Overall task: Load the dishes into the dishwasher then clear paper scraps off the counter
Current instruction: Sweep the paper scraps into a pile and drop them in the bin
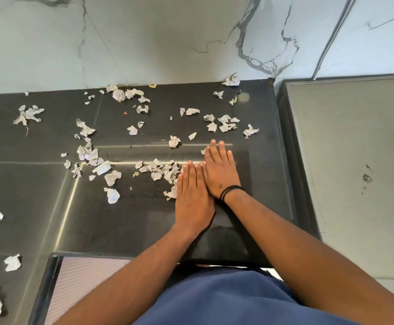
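Both flat hands, left (192, 195) and right (219, 171), fingers straight, press crumpled paper scraps (161, 168) on glossy black counter (125, 214).

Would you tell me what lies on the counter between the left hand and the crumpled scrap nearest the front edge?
In the head view, only bare dark counter lies between the left hand and that crumpled scrap.

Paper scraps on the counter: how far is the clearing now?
Done: no dishes show. In hand: the left hand and right hand lie flat on the dark counter, edging a small pile of scraps. Left: many loose scraps cover the counter, none removed yet.
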A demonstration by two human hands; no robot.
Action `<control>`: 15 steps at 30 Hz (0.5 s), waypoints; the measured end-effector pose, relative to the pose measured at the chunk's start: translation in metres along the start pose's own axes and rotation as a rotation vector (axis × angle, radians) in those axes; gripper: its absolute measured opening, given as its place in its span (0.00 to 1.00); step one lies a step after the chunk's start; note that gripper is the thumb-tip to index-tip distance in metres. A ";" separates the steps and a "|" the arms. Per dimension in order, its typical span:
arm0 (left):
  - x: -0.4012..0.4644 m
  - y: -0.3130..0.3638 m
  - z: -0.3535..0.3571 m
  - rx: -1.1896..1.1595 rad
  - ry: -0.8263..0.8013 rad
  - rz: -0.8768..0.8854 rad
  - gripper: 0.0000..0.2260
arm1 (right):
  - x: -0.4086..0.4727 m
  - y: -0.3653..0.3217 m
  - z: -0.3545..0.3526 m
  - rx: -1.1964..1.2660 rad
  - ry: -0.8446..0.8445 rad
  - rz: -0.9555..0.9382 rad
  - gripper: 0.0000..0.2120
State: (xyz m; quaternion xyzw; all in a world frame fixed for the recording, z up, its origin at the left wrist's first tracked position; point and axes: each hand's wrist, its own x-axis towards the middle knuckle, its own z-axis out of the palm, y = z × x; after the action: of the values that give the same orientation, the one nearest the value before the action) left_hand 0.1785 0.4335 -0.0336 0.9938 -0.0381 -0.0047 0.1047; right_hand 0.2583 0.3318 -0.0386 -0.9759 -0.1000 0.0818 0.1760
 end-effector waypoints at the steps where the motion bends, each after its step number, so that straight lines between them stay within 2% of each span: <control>1: -0.001 0.000 0.002 -0.018 0.034 0.008 0.30 | 0.004 -0.002 -0.002 0.062 -0.022 -0.049 0.25; 3: 0.003 0.002 0.003 -0.075 0.048 0.039 0.31 | 0.005 0.004 -0.012 0.270 0.017 -0.099 0.23; 4: 0.006 0.004 0.002 -0.106 0.020 0.079 0.32 | 0.004 0.012 -0.016 0.320 0.106 -0.108 0.22; 6: 0.011 0.011 0.002 -0.165 -0.097 0.212 0.35 | 0.003 0.036 -0.021 0.192 0.336 -0.022 0.23; 7: 0.013 0.015 0.002 -0.172 -0.176 0.274 0.37 | 0.003 0.050 -0.024 0.131 0.380 0.081 0.25; 10: 0.016 0.021 0.006 -0.065 -0.309 0.345 0.43 | 0.008 0.082 -0.033 0.050 0.276 0.334 0.35; 12: 0.016 0.018 0.007 -0.022 -0.297 0.348 0.44 | 0.016 0.088 -0.035 -0.001 0.200 0.358 0.37; 15: 0.016 0.015 0.008 -0.003 -0.281 0.359 0.44 | 0.034 0.073 -0.034 0.024 0.134 0.288 0.36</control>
State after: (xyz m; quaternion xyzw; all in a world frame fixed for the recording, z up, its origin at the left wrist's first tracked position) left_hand 0.1934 0.4160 -0.0379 0.9605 -0.2285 -0.1243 0.0992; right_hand 0.3098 0.2609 -0.0376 -0.9812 0.0539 0.0421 0.1806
